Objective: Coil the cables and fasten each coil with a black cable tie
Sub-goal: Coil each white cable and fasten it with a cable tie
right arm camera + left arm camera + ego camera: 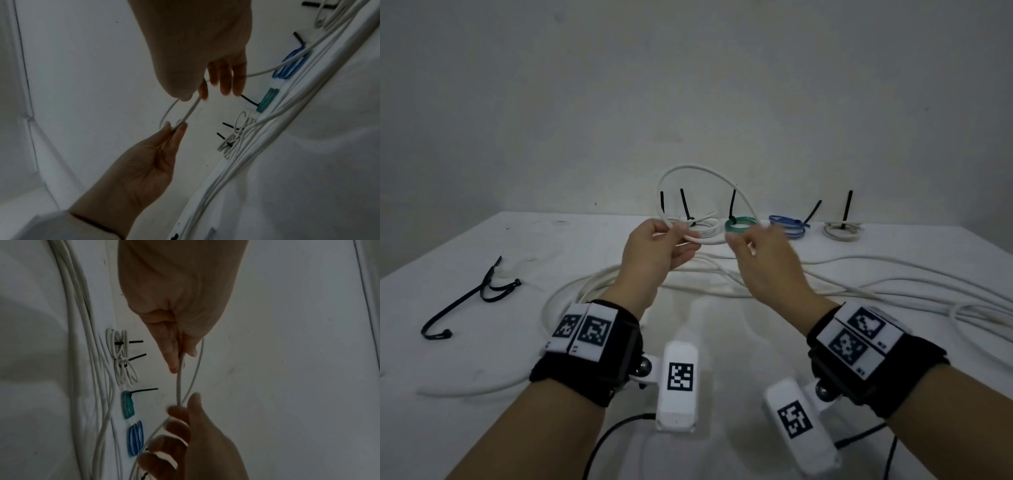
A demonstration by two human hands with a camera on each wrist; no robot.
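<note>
Setting: a white table [722,342] against a bare pale wall [688,85], dim light.

Item 1, white cable [743,202]: one loop raised above the table between both hands; the rest of its length trails off the right hand and joins the loose white cables [859,284] sprawled across the table's middle and right.

Item 2, left hand [654,246]: raised, thumb and forefinger pinching the loop's near side where its strands cross; remaining fingers curled loosely beneath.

Item 3, right hand [760,253]: raised just beside the left, thumb and forefinger pinching the same cable; the right wrist view shows the other fingers [228,81] extended, with the trailing run passing behind them.

Item 4, finished coils, in a row along the far edge, each fastened with an upstanding black tie: two white coils [698,226], a green coil [739,226], a blue coil [787,228] and a grey-white coil [842,231].

Item 5, spare black cable ties [482,294]: lying loose at the table's left, well apart from both hands.

Stage, as judged: first turn of a new coil formed, no tie on it yet.

Hazards, as judged:
- the cable looks springy; a slackened left pinch would let the loop spring open
- the trailing run lies among the other white cables, so drawing in more length could snag or drag a neighbour
- the ties sit out of easy reach, so one hand must hold the whole coil while the other fetches one, and the turns may slip then
</note>
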